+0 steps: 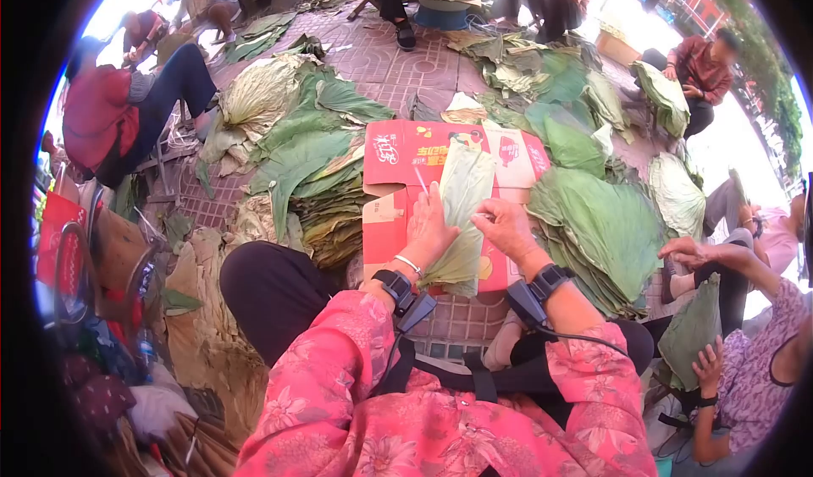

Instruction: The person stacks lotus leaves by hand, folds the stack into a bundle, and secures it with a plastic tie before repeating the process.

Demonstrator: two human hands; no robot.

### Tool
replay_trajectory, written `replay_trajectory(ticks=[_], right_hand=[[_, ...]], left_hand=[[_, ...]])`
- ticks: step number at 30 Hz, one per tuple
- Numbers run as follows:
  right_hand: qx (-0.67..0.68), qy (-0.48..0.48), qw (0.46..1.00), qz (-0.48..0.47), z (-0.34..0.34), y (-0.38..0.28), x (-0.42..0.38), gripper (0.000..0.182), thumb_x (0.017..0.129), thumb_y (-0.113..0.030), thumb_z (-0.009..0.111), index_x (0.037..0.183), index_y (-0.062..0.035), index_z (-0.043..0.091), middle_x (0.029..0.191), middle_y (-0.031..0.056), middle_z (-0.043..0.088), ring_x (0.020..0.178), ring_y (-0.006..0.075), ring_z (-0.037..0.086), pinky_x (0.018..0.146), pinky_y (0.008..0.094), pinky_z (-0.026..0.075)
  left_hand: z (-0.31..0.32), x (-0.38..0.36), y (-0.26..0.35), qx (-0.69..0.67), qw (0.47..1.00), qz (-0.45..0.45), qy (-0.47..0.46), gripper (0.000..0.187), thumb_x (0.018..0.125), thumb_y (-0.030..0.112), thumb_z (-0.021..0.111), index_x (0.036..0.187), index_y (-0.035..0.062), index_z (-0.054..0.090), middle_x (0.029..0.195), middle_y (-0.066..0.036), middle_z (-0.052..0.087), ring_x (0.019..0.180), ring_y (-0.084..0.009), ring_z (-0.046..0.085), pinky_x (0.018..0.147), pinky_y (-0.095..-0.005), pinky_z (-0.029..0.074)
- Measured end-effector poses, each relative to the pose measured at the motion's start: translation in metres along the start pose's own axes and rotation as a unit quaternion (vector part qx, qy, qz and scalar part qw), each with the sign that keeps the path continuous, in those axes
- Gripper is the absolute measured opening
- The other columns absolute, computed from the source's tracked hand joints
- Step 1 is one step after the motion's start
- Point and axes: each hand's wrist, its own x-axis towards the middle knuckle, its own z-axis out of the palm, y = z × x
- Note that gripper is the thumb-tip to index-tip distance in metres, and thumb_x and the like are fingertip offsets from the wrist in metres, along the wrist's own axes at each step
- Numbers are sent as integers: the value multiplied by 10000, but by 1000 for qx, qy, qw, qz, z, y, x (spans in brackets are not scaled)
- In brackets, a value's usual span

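1. Bright daylight fills the scene; the upper corners and far right edge are blown out to white glare.
2. Shadows are soft and short.
3. Strong fisheye distortion bends the edges, framed by a black circular vignette.
4. The centre is fairly sharp; the rim looks smeared, with colour fringing.

The flattened red cardboard box (423, 151) bears white and yellow printed characters, too blurred to read.

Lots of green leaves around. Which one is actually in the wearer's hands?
The folded pale-green leaf over the red cardboard, gripped by left hand and right hand. The rest lie in stacks nearby.
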Motion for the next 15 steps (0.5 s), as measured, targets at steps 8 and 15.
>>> replay_trajectory(ticks=[8, 15], right_hand=[[2, -112, 993, 30, 60, 27, 29, 172, 718, -187, 638, 742, -17, 628, 658, 133, 611, 600, 206, 592, 570, 334, 454], [92, -164, 977, 97, 51, 22, 31, 118, 733, -134, 647, 789, -31, 650, 633, 35, 602, 574, 112, 559, 546, 276, 453]], left_hand=[[-4, -2, -32, 47, 980, 188, 50, 465, 719, 79, 573, 1163, 8, 457, 944, -171, 529, 956, -338, 493, 750, -437, 432], [-8, 13, -17, -157, 972, 171, -25, 232, 774, 2, 469, 985, 44, 555, 843, -178, 581, 811, -337, 572, 700, -408, 463]])
